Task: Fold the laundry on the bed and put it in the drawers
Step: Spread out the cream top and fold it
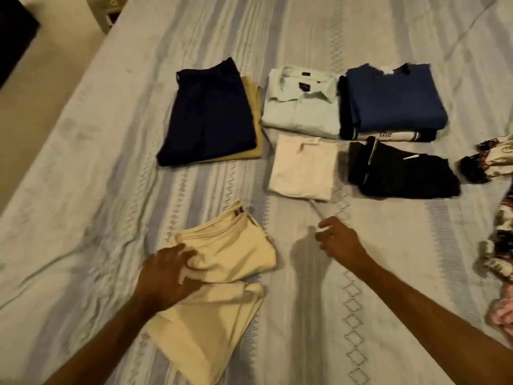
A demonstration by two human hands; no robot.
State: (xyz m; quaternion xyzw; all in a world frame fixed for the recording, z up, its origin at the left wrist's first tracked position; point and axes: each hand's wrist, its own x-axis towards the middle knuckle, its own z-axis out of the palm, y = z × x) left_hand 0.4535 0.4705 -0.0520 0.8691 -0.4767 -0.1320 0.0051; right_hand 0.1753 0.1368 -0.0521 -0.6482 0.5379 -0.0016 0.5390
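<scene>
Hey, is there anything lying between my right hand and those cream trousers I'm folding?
Nothing visible. The right hand hovers over bare bedsheet, and only sheet lies between it and the cream trousers, which the left hand already rests on. The folded white top sits farther up the bed, off that line.

Bed [111, 151] has a pale striped cover. Lying on it: navy trousers [208, 115] over a tan pair [256, 118], mint shirt [302, 107], blue top [394, 98] on a stack, white tee [304, 168], black garment [399, 173], cream trousers [222, 273] nearest. Floral unfolded pieces [497, 159] at the right edge.
</scene>
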